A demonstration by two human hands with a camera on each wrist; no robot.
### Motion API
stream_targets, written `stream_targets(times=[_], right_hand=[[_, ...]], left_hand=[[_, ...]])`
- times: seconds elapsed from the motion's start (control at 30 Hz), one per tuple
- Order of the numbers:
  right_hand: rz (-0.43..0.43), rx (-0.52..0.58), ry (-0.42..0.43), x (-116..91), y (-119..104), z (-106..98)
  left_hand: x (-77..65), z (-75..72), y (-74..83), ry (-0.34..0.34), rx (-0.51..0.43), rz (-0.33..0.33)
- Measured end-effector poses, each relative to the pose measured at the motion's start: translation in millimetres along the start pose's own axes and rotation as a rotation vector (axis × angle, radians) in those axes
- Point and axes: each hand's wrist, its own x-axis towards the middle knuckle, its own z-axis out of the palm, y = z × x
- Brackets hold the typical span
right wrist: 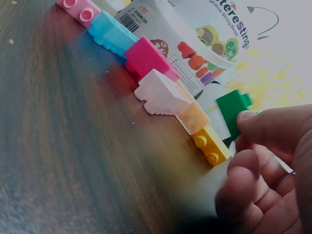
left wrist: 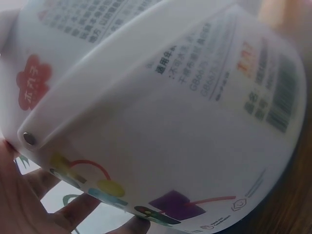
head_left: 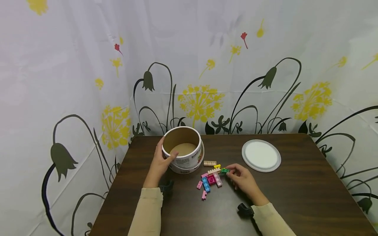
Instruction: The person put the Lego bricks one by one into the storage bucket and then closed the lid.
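Note:
A white bucket [head_left: 186, 162] with printed labels stands near the table's back edge, its inside open to view. My left hand [head_left: 157, 166] grips its left side, thumb over the rim and fingers along the outer wall. In the left wrist view, the bucket's white handle [left wrist: 117, 68] hangs across the printing. My right hand [head_left: 244, 182] pinches a green toy brick [right wrist: 232, 113] between thumb and fingers, above the table. Just beside it lie a yellow brick [right wrist: 210, 146], a beige brick [head_left: 214, 171] and a light pink brick [right wrist: 161, 95].
More bricks lie before the bucket: a magenta brick [head_left: 211, 179], a blue brick [head_left: 206, 185] and several small pink ones. A round white lid [head_left: 262, 155] rests on the dark wooden table [head_left: 304, 186] at the right. A flower-printed curtain [head_left: 189, 49] hangs behind.

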Motion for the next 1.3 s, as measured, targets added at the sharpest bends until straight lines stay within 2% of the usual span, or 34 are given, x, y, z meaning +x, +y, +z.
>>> stream_targets(times=[0.17,0.37,0.7,0.9,1.13,1.3], right_hand=[[0.017,0.092,0.017,0,-5,0],[0.018,0.146,0.060,11,-17,3],[-0.079,0.161,0.036,35,-70,33],[-0.128,0.202,0.013,65,-111,47],[-0.193,0.385,-0.010,101,-148,85],[-0.225,0.540,-0.108,123,-171,107]], left_hand=[[-0.8,2.5,-3.1,-0.001,-0.059,0.011],[-1.1,4.6,-2.1,0.005,-0.073,0.000],[-4.0,4.0,-4.0,0.000,-0.060,-0.015],[-2.1,3.9,-1.2,-0.003,-0.051,-0.007],[-1.6,3.6,-2.5,-0.003,-0.048,-0.003],[-2.1,4.8,-4.0,-0.006,-0.044,-0.002]])
